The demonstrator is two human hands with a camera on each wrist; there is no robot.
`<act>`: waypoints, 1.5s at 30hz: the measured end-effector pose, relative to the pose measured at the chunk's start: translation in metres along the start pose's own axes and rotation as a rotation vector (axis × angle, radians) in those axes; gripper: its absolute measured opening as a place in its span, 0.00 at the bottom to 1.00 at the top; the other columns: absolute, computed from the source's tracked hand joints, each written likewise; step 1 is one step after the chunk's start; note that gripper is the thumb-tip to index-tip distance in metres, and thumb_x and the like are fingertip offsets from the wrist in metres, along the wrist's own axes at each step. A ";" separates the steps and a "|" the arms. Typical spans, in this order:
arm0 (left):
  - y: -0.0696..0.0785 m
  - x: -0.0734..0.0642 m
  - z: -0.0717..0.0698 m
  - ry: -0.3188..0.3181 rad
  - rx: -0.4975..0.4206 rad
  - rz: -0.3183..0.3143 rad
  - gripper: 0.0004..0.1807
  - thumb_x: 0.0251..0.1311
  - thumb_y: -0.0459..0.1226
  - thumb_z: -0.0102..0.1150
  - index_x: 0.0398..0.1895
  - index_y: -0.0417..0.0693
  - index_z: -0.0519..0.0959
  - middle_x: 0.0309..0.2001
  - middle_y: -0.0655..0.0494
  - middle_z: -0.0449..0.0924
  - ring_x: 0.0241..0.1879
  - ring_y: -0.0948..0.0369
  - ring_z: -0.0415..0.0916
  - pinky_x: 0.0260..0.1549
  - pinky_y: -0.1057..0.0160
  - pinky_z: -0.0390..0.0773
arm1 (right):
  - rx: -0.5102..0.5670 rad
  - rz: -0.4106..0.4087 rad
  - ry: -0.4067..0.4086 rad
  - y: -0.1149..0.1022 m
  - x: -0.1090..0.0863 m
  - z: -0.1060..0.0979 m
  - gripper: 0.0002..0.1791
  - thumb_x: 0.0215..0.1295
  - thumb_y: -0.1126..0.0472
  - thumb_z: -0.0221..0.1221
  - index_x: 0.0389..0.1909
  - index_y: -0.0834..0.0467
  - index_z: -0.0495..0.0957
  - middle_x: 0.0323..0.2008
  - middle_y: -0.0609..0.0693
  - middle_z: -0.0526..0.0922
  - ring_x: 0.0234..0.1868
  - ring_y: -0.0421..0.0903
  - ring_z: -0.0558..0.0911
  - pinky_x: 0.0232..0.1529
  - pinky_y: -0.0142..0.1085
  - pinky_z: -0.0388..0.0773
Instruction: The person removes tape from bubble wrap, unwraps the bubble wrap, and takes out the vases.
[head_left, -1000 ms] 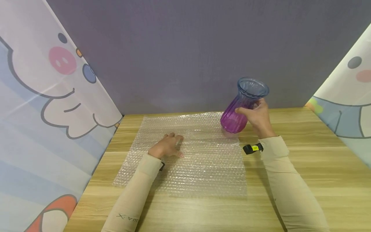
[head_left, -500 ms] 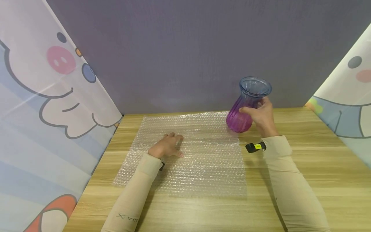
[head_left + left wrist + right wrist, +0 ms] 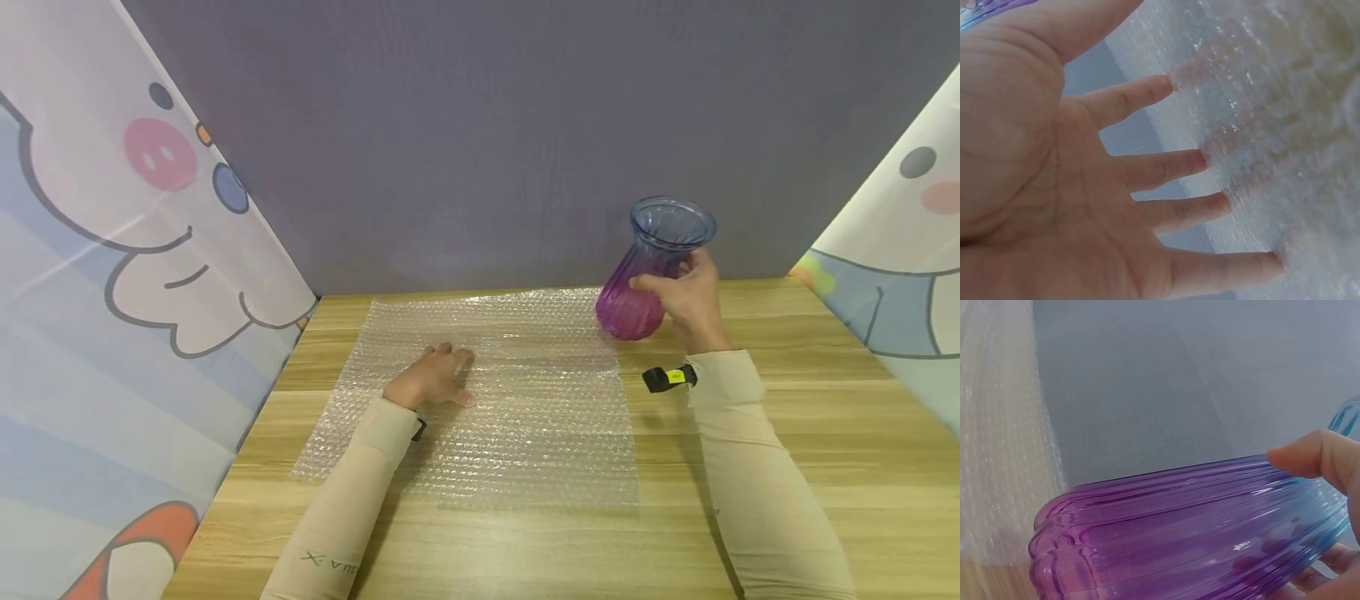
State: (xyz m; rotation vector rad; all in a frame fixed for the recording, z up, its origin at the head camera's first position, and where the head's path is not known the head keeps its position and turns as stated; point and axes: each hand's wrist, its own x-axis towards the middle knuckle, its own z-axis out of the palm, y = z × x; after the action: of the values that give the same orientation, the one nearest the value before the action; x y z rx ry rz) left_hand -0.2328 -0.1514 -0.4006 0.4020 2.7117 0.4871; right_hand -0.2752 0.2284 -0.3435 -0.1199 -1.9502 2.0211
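My right hand [image 3: 688,302] grips a ribbed glass vase [image 3: 636,298] around its upper body, thumb on the near side and fingers behind. The vase fades from purple at the base to blue at the flared rim and leans slightly to the right. In the right wrist view the vase's base [image 3: 1066,562] looks raised off the sheet, though I cannot tell by how much. A sheet of bubble wrap [image 3: 540,433] lies flat on the table. On its left half rests my left hand [image 3: 435,379], fingers spread, fingertips [image 3: 1194,161] touching the plastic.
The wooden table [image 3: 810,433] runs up to a grey wall [image 3: 480,150] behind the bubble wrap. Cartoon-printed panels [image 3: 112,275] stand at the left and right sides. Bare wood shows in front and to the right of the sheet.
My right hand has carried the vase a little to the right, toward the right edge of the bubble wrap. My left hand stays where it was.
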 end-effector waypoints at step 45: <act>0.000 -0.001 0.000 0.000 0.008 0.006 0.48 0.53 0.48 0.75 0.77 0.55 0.63 0.81 0.35 0.46 0.77 0.26 0.43 0.68 0.23 0.56 | 0.035 0.036 0.092 0.010 0.012 -0.019 0.42 0.44 0.87 0.66 0.58 0.49 0.70 0.49 0.39 0.77 0.50 0.36 0.78 0.44 0.19 0.80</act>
State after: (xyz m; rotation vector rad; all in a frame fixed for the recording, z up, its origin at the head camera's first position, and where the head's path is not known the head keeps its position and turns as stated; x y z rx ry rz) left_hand -0.2324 -0.1515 -0.4000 0.4127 2.7142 0.4776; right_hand -0.2828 0.2503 -0.3526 -0.2368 -1.8683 2.0341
